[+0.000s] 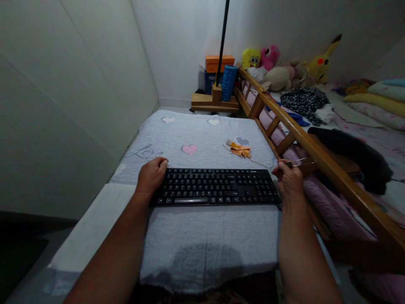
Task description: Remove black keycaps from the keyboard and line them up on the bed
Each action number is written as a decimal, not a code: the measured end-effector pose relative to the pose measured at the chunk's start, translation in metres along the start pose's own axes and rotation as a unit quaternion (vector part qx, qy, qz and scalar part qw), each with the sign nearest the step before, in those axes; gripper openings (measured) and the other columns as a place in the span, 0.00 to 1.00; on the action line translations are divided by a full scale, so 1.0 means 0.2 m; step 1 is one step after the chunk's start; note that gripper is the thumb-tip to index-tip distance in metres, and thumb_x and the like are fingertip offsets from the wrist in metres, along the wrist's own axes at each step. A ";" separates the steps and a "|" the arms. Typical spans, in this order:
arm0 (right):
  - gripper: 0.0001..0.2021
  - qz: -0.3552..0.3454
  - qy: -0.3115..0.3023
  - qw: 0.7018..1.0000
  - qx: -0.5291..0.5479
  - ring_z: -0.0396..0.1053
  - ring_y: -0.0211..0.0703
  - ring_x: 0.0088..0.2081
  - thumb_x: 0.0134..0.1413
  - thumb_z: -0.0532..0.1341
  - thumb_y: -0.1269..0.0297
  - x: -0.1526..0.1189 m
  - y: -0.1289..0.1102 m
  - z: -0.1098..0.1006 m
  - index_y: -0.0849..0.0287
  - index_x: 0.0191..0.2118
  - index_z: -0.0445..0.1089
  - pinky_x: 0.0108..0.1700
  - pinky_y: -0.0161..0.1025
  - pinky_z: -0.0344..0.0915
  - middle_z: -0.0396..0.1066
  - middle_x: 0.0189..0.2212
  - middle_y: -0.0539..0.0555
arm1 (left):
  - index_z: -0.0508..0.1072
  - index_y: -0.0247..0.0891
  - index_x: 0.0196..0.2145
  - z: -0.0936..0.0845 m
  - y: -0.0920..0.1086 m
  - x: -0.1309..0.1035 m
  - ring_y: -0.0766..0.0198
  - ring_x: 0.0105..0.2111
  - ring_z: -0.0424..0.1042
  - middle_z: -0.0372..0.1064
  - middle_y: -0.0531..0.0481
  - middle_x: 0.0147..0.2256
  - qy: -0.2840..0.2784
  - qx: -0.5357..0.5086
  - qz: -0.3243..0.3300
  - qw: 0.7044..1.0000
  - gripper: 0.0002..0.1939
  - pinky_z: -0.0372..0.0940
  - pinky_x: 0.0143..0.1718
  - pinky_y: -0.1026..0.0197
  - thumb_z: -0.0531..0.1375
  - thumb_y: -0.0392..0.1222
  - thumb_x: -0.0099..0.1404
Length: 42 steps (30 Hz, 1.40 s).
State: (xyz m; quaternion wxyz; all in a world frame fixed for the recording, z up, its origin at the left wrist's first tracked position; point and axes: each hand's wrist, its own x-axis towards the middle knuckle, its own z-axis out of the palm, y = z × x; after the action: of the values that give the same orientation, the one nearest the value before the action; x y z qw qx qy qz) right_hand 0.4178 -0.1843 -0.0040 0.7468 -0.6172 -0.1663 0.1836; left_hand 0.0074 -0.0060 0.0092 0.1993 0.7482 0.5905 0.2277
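Observation:
A black full-size keyboard (205, 188) lies crosswise on a pale cloth with heart prints (177, 131). My left hand (152, 174) is closed at its left end, the thumb against the upper corner. At the right end, my right hand (287, 177) is closed with a wire keycap puller (292, 164) in its fingers. Its black grip shows, and two thin metal wires stick out to the right. Whether this hand also presses on the keyboard I cannot tell. Farther back lies an orange bundle (241, 150) with a pale, brush-like end and a thin cord beside it.
Along the right runs a wooden bed rail (291, 126), close to my right hand. Behind it are plush toys (278, 76) and clothes. A wooden stand (215, 99) with a black pole, a blue roller (228, 82) and an orange box (219, 63) are beyond the cloth. White panels (79, 105) rise at left.

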 end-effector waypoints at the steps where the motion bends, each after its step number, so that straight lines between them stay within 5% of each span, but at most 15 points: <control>1: 0.14 0.009 -0.003 1.000 0.005 0.64 0.30 0.19 0.34 0.69 0.64 0.00 0.00 0.00 0.58 0.31 0.69 0.23 0.30 0.65 0.65 0.18 0.41 | 0.77 0.40 0.40 0.00 0.00 0.00 0.53 0.43 0.75 0.78 0.44 0.41 -0.003 0.006 -0.001 1.000 0.21 0.64 0.46 0.58 0.49 0.51 0.65; 15: 0.14 0.038 -0.028 0.999 0.020 0.64 0.32 0.22 0.37 0.69 0.58 -0.03 0.03 0.03 0.58 0.30 0.68 0.28 0.31 0.66 0.64 0.20 0.43 | 0.77 0.41 0.41 -0.02 0.03 0.00 0.50 0.44 0.74 0.78 0.43 0.43 -0.020 0.046 -0.028 0.998 0.22 0.64 0.44 0.56 0.48 0.53 0.65; 20: 0.17 -0.063 -0.045 0.991 -0.105 0.65 0.35 0.25 0.48 0.62 0.48 0.06 -0.12 0.07 0.57 0.25 0.65 0.31 0.34 0.67 0.64 0.21 0.47 | 0.77 0.41 0.42 -0.02 0.03 -0.01 0.50 0.44 0.75 0.78 0.43 0.44 -0.022 0.041 -0.029 0.998 0.22 0.64 0.44 0.56 0.48 0.54 0.65; 23: 0.13 -0.078 -0.142 0.944 -0.286 0.67 0.38 0.26 0.52 0.59 0.54 0.15 -0.21 0.13 0.58 0.26 0.68 0.31 0.35 0.65 0.68 0.22 0.49 | 0.77 0.41 0.42 -0.02 0.03 -0.01 0.50 0.45 0.74 0.78 0.43 0.44 -0.015 0.044 -0.029 0.999 0.23 0.64 0.44 0.56 0.48 0.54 0.65; 29: 0.06 -0.128 -0.278 0.703 -0.642 0.69 0.41 0.33 0.45 0.62 0.68 0.29 -0.11 0.24 0.59 0.31 0.75 0.34 0.34 0.60 0.75 0.30 0.53 | 0.77 0.42 0.40 -0.02 0.02 -0.01 0.51 0.44 0.75 0.78 0.44 0.43 -0.007 0.049 -0.025 0.998 0.21 0.64 0.43 0.57 0.48 0.54 0.65; 31: 0.07 -0.125 -0.293 0.657 -0.683 0.70 0.42 0.34 0.45 0.62 0.69 0.31 -0.05 0.25 0.59 0.33 0.76 0.33 0.34 0.59 0.76 0.31 0.54 | 0.77 0.42 0.40 -0.02 0.02 -0.01 0.51 0.44 0.75 0.78 0.44 0.42 -0.005 0.050 -0.022 0.999 0.21 0.64 0.43 0.57 0.48 0.54 0.65; 38: 0.07 -0.122 -0.323 0.632 -0.694 0.69 0.41 0.30 0.42 0.61 0.73 0.33 -0.03 0.27 0.59 0.28 0.76 0.31 0.34 0.57 0.76 0.28 0.54 | 0.77 0.42 0.39 -0.03 0.04 -0.02 0.53 0.42 0.75 0.78 0.45 0.41 -0.009 0.044 -0.024 0.999 0.20 0.64 0.42 0.58 0.48 0.53 0.65; 42: 0.05 -0.110 -0.330 0.688 -0.637 0.67 0.39 0.28 0.40 0.61 0.73 0.35 -0.04 0.28 0.60 0.26 0.75 0.30 0.32 0.57 0.73 0.24 0.50 | 0.77 0.41 0.40 -0.03 0.04 -0.02 0.51 0.43 0.75 0.78 0.45 0.41 -0.007 0.042 -0.022 0.999 0.21 0.63 0.42 0.57 0.48 0.53 0.65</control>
State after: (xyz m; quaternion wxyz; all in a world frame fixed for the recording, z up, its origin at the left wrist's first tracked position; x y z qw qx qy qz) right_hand 0.4542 -0.1040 0.0154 0.0860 -0.8214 -0.5457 0.1420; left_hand 0.0100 -0.0106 0.0175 0.1766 0.7446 0.6141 0.1928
